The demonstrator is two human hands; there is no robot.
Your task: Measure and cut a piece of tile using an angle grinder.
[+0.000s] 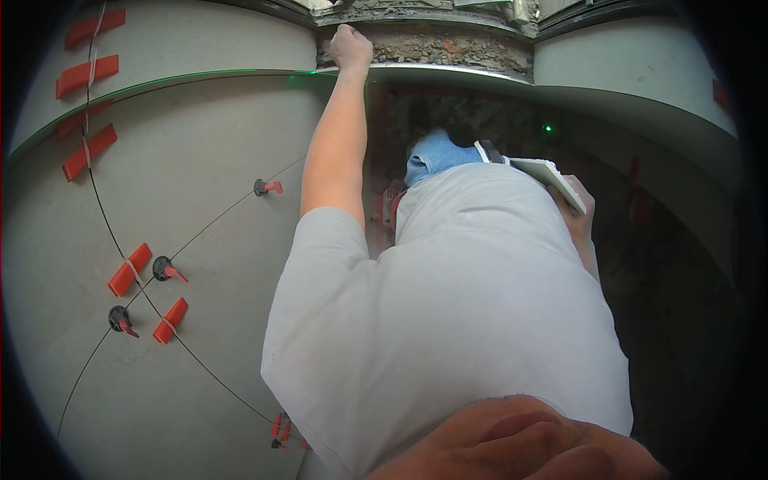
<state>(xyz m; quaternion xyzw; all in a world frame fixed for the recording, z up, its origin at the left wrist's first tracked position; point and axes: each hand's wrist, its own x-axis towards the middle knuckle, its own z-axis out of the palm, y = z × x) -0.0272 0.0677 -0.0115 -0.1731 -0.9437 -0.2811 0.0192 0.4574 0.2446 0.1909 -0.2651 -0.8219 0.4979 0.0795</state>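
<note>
My left arm stretches forward to the ledge, where my left hand is closed beside the end of the pale grey panel. Whatever its fingers may hold is hidden. At my right side, near the waist, my right hand grips a flat whitish tile piece by its edge. Part of that hand is behind the piece. The ledge by my left hand is rough, with rubble and broken mortar, and a light metal-like strip runs along its near edge.
Large grey tiles cover the left side. Red wedges and dark round clamps with red tails sit along their joints. A green laser line follows the tiles' upper edge; a green light glows in the dark area at right.
</note>
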